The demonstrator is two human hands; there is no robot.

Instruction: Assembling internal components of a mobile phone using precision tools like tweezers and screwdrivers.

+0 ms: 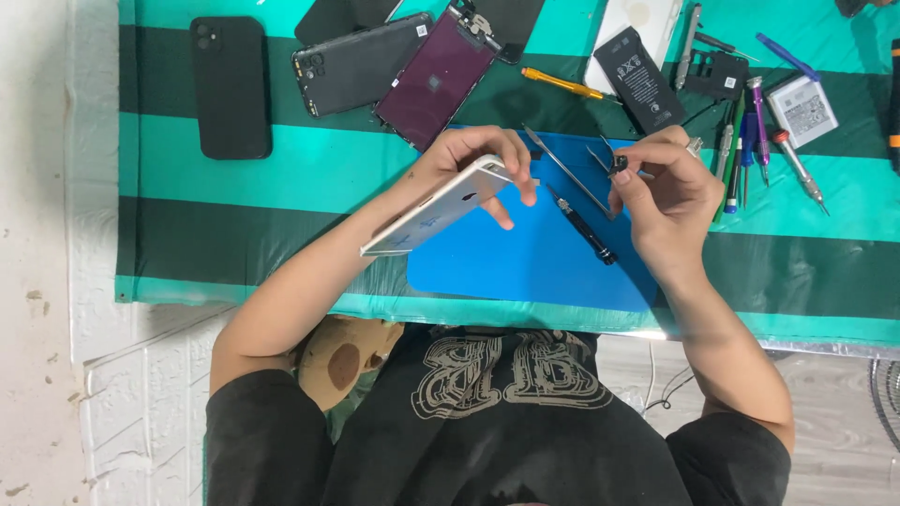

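The left hand holds a white phone tilted up above the blue mat, its grip closed around the phone's top end. The right hand is just right of the phone, its grip pinching a small dark part. A black screwdriver and metal tweezers lie on the mat between the hands. Beyond the mat, a purple screen rests on the green striped surface

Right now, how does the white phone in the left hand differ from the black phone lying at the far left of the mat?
The white phone is pale, held tilted off the table by the left hand; the black phone is dark, lying flat and untouched on the striped mat. Both show their backs.
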